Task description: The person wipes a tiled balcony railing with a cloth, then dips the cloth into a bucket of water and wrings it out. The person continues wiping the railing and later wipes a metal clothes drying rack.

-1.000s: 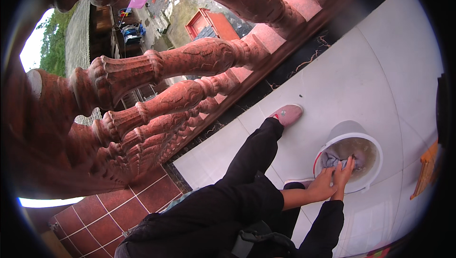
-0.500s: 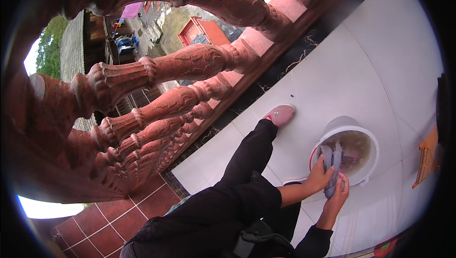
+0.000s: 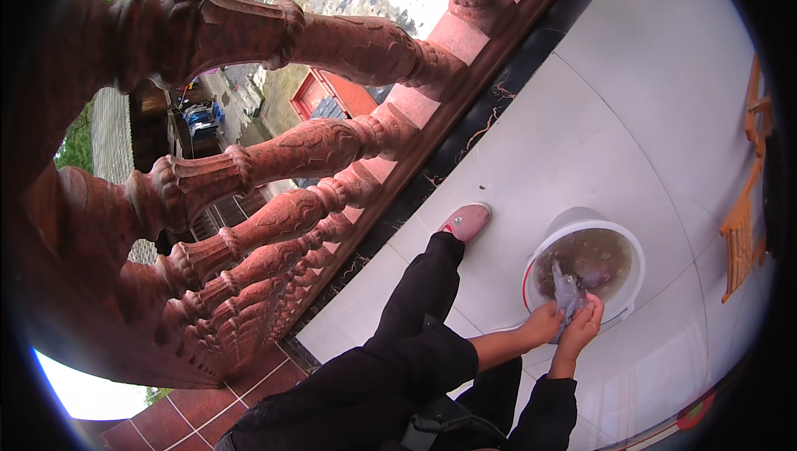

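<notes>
The left hand (image 3: 543, 324) and right hand (image 3: 584, 321) are nearly together at the near rim of the white bucket (image 3: 573, 218), fingers curled and gripping a wet grey-lilac cloth (image 3: 567, 292) between them; its upper end points over the cloudy water (image 3: 613, 250), though whether it touches the surface I cannot tell; a second ago both hands were down inside the bucket, the right one's fingers stretched out over the cloth; half a second ago the cloth was up in two long folds, the hands farther apart, while now it is bunched and more of it is covered; the bucket stands on pale floor tiles (image 3: 573, 136), near a pink shoe (image 3: 470, 221); more wooden furniture (image 3: 739, 235) shows at the right than before.
</notes>
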A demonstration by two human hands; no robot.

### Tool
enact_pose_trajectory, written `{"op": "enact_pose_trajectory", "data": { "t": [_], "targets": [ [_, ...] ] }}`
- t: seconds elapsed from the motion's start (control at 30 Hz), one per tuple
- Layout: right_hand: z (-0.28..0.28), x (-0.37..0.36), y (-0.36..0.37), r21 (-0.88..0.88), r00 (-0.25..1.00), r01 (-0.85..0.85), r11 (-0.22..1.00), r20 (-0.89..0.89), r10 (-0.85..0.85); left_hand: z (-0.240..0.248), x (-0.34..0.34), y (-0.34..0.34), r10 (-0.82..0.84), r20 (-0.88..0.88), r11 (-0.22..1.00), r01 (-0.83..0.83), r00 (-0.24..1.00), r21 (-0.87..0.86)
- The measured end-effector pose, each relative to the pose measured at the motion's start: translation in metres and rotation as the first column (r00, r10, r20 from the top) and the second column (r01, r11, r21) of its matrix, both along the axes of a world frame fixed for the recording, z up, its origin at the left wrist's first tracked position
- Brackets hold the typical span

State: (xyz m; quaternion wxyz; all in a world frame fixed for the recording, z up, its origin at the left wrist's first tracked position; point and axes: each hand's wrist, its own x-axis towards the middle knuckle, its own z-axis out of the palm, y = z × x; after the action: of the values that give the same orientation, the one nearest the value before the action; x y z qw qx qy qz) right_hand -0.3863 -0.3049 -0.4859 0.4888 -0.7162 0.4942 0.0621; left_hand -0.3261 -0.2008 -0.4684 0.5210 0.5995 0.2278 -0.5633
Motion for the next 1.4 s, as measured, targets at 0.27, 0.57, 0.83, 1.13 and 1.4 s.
{"op": "enact_pose_trajectory", "data": {
  "t": [0.27, 0.57, 0.83, 1.13, 1.4],
  "targets": [
    [-0.051, -0.090, -0.056, -0.086, 0.996, 0.090, 0.992, 0.000, -0.090, -0.005, 0.000, 0.000, -0.113, 0.388, 0.992, 0.085, 0.914, 0.090],
    [-0.022, -0.013, -0.026, 0.723, 0.921, 0.195, 0.662, 0.097, -0.377, -0.003, -0.013, -0.001, -0.243, 0.345, 0.951, 0.293, 0.906, -0.101],
    [-0.011, -0.012, -0.041, 0.711, 0.954, 0.122, 0.693, 0.108, -0.279, 0.004, 0.011, 0.001, -0.081, 0.414, 0.974, 0.160, 0.907, -0.161],
    [0.025, -0.027, -0.080, 0.530, 0.932, 0.140, 0.836, 0.216, -0.293, -0.015, 0.005, 0.006, 0.090, 0.324, 0.993, -0.111, 0.942, 0.045],
    [-0.016, -0.003, -0.062, 0.230, 0.984, -0.172, 0.958, 0.096, 0.153, -0.012, -0.002, 0.002, 0.045, 0.267, 0.987, -0.084, 0.963, 0.135]
  ]
}}
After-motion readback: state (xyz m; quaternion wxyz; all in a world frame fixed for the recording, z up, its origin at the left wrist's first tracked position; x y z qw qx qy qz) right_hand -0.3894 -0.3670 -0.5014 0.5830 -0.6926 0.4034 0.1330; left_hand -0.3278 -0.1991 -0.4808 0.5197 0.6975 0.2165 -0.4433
